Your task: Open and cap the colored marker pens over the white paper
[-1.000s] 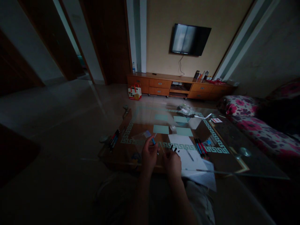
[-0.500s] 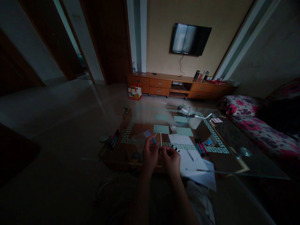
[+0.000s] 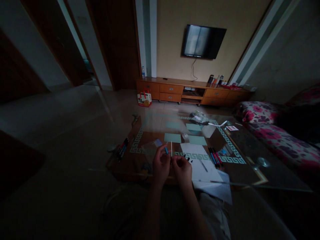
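Thin white refill (image 3: 171, 146) stood upright between both hands above the glass table (image 3: 240, 156). Left hand (image 3: 161, 165) gripped blue pen barrel (image 3: 166, 150); right hand (image 3: 183, 168) pinched the refill. Refill apparently not yet seated; spare pens (image 3: 215, 156) lay untouched alongside.

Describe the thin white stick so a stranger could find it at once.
Start at the glass table and go to its near edge, where two hands meet. The white stick stands upright between the left hand and right hand. Unlike the pens lying flat, it is pale, bare and vertical.
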Motion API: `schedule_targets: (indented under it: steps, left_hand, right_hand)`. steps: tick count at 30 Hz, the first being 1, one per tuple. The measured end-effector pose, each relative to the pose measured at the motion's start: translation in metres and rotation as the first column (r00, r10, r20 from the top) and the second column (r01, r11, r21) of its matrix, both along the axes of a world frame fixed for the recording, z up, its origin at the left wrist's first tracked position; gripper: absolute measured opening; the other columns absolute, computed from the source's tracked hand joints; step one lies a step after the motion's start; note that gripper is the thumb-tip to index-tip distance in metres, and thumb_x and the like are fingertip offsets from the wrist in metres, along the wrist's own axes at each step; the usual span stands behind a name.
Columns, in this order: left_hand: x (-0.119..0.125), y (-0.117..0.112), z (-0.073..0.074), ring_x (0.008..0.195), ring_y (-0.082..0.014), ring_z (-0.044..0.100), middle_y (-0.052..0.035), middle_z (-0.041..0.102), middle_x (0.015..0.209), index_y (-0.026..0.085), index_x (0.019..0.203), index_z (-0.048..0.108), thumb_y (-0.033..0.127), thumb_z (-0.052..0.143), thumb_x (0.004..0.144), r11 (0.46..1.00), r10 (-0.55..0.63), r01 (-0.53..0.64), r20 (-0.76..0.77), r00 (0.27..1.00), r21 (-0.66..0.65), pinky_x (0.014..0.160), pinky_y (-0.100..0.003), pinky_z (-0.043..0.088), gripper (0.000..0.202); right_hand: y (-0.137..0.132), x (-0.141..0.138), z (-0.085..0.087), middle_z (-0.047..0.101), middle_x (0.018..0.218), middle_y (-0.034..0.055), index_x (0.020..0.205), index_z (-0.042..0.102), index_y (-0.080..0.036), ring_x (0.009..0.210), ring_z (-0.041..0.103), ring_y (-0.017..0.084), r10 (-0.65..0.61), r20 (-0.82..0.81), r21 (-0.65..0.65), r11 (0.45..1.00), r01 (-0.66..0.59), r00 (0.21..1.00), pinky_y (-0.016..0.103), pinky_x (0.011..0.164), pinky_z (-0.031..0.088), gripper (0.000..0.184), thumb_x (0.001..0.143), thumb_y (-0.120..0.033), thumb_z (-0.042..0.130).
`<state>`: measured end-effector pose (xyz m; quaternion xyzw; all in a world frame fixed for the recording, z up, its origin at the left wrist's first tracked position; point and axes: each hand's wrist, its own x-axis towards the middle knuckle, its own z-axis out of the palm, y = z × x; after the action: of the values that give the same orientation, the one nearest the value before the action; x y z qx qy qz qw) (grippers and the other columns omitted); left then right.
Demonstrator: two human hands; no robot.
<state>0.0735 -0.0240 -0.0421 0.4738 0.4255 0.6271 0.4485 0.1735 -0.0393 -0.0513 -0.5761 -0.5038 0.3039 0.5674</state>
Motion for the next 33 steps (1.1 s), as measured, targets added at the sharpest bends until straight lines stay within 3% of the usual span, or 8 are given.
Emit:
schedule_targets:
  steps: [10,26,33]
  left_hand:
    - [0.0005,-0.0002,0.0019,0.107,-0.0219,0.065,-0.0107,0.066,0.116,0.022,0.129,0.052,0.029,0.059,0.09,1.0,-0.014,0.014,-0.002,1.0,0.007,0.093,-0.037,0.052,0.041]
    - [0.0,0.0016,0.0013,0.091,-0.0184,0.068,-0.0075,0.069,0.102,0.021,0.126,0.054,0.028,0.063,0.087,1.0,-0.003,0.003,0.001,1.0,0.003,0.083,-0.031,0.055,0.041]
    - [0.0045,-0.0016,0.0019,0.093,-0.0187,0.068,-0.0086,0.069,0.106,0.021,0.124,0.056,0.026,0.06,0.089,0.988,-0.15,0.152,-0.099,0.984,0.019,0.084,-0.031,0.055,0.036]
  right_hand:
    - [0.0003,-0.0017,-0.0002,0.07,0.079,0.004,0.086,0.065,-0.018,0.069,0.064,0.017,-0.008,-0.009,-0.001,1.0,0.008,1.0,0.027,0.066,0.049,0.023,0.083,-0.041,0.063]
    - [0.0011,-0.0029,0.0006,0.069,0.079,0.0041,0.087,0.064,-0.018,0.069,0.062,0.017,-0.036,-0.042,0.048,0.998,0.038,0.998,0.027,0.065,0.048,0.022,0.084,-0.04,0.063]
    - [0.0025,0.0022,0.0015,0.07,0.094,0.0086,0.1,0.066,-0.016,0.081,0.063,0.019,-0.084,-0.146,0.107,0.989,0.1,0.986,0.032,0.074,0.051,0.03,0.085,-0.042,0.063]
